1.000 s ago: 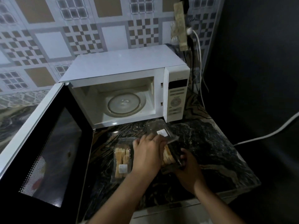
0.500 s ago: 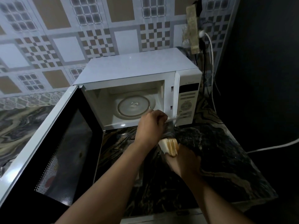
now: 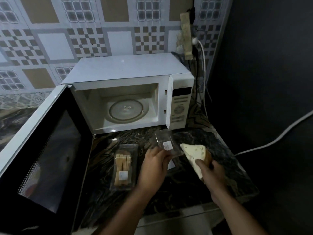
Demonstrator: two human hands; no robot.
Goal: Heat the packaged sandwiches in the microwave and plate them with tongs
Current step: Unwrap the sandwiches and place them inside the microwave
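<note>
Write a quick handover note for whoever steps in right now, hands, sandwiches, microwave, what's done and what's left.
Left hand: holds the emptied clear package.
Right hand: fingers closed on the unwrapped sandwich.
Second sandwich pack: sealed, lying on the counter in front of the microwave.
Microwave door open, turntable bare.
Done: one sandwich unwrapped.
Left: unwrap the other, heat, plate with tongs; none in view.

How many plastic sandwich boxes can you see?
2. A closed box with sandwiches inside lies on the counter by the microwave door. An opened, empty box is in the left hand. None seem hidden.
</note>
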